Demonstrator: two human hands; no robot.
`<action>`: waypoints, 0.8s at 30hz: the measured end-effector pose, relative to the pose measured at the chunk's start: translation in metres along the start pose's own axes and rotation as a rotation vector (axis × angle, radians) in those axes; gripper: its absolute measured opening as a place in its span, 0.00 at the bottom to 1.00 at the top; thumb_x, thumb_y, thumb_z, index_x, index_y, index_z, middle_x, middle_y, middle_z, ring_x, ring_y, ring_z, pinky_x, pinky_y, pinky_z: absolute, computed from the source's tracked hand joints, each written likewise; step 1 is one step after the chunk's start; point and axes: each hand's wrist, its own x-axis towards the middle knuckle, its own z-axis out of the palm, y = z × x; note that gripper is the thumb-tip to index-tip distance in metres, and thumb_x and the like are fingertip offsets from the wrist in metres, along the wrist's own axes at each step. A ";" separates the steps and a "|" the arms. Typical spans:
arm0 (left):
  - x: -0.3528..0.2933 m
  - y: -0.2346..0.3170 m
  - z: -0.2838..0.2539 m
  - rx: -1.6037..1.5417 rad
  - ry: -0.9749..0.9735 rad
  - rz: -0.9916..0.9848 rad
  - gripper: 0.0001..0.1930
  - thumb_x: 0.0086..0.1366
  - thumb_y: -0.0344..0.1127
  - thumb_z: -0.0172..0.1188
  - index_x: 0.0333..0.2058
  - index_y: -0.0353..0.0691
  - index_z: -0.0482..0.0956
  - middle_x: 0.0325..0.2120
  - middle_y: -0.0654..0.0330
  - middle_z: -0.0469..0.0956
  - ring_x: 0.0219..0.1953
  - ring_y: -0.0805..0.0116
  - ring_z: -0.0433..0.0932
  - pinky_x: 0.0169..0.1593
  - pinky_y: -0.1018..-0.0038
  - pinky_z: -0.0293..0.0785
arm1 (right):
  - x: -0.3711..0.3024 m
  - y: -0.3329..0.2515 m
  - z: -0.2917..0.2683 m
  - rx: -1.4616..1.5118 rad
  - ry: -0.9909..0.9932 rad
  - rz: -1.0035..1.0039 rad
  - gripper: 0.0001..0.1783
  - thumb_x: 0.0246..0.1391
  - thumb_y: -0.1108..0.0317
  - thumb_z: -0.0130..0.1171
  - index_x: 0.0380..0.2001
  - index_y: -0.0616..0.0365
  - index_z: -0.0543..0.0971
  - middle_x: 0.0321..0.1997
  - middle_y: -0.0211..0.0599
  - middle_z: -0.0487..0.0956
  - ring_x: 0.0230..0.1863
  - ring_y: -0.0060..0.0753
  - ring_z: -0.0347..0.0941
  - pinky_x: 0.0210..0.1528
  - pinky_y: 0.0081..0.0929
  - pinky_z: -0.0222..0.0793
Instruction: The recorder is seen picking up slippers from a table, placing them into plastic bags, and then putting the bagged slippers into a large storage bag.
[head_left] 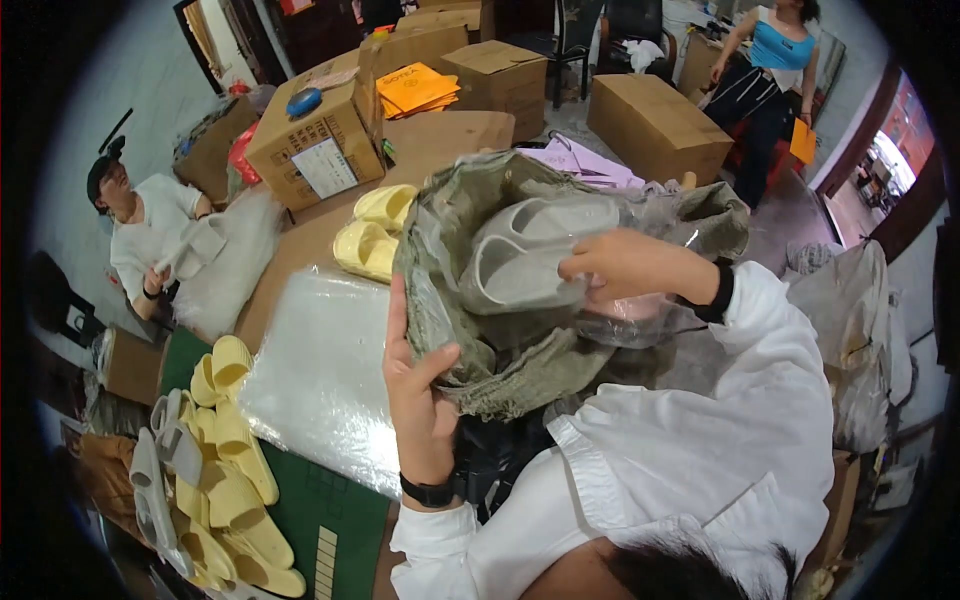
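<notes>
A green-grey woven sack stands with its mouth wide in front of me. My left hand grips its near left rim, thumb inside and fingers along the outer wall. Inside lie pale grey slippers in clear plastic. Over them, my right hand is closed with its fingertips on the clear plastic bag at the slippers' right side. Something pinkish shows through plastic below that hand. Left of the sack are a pair of yellow slippers and a stack of clear plastic bags.
Yellow slides and grey slides pile up at the table's left. Cardboard boxes, orange packets and lilac packets sit beyond the sack. One person handles a grey slipper at left; another stands far right.
</notes>
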 end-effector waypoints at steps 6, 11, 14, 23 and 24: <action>0.003 -0.008 -0.007 0.021 -0.060 -0.010 0.45 0.43 0.10 0.52 0.62 0.37 0.47 0.56 0.51 0.60 0.54 0.62 0.66 0.54 0.72 0.65 | 0.001 0.010 0.041 0.099 -0.438 -0.023 0.20 0.33 0.67 0.61 0.36 0.53 0.72 0.25 0.43 0.76 0.30 0.51 0.72 0.30 0.42 0.66; 0.000 -0.008 -0.008 -0.023 -0.058 -0.029 0.45 0.44 0.10 0.50 0.62 0.38 0.47 0.57 0.51 0.58 0.55 0.62 0.65 0.55 0.72 0.64 | -0.014 0.040 0.067 -0.069 -0.291 -0.002 0.16 0.34 0.70 0.56 0.34 0.53 0.76 0.23 0.43 0.75 0.28 0.50 0.73 0.28 0.43 0.66; -0.003 -0.011 -0.011 0.011 -0.029 -0.021 0.45 0.44 0.09 0.49 0.63 0.39 0.46 0.57 0.52 0.58 0.55 0.63 0.65 0.55 0.73 0.64 | -0.011 0.050 0.071 -0.410 -0.137 -0.023 0.11 0.41 0.68 0.52 0.32 0.51 0.76 0.21 0.36 0.74 0.27 0.43 0.72 0.25 0.38 0.64; -0.003 -0.014 -0.009 -0.001 -0.011 -0.015 0.43 0.49 0.10 0.50 0.63 0.40 0.44 0.58 0.54 0.57 0.56 0.65 0.63 0.54 0.74 0.63 | -0.003 0.000 0.055 -0.533 -0.218 0.151 0.18 0.40 0.67 0.56 0.40 0.53 0.72 0.37 0.38 0.73 0.47 0.37 0.67 0.43 0.38 0.62; -0.003 -0.013 -0.010 0.000 -0.008 -0.011 0.43 0.49 0.10 0.50 0.63 0.40 0.44 0.58 0.54 0.57 0.56 0.65 0.63 0.54 0.74 0.63 | 0.002 -0.014 0.047 -0.433 -0.106 0.038 0.22 0.41 0.68 0.55 0.44 0.55 0.71 0.42 0.42 0.72 0.51 0.39 0.65 0.48 0.39 0.60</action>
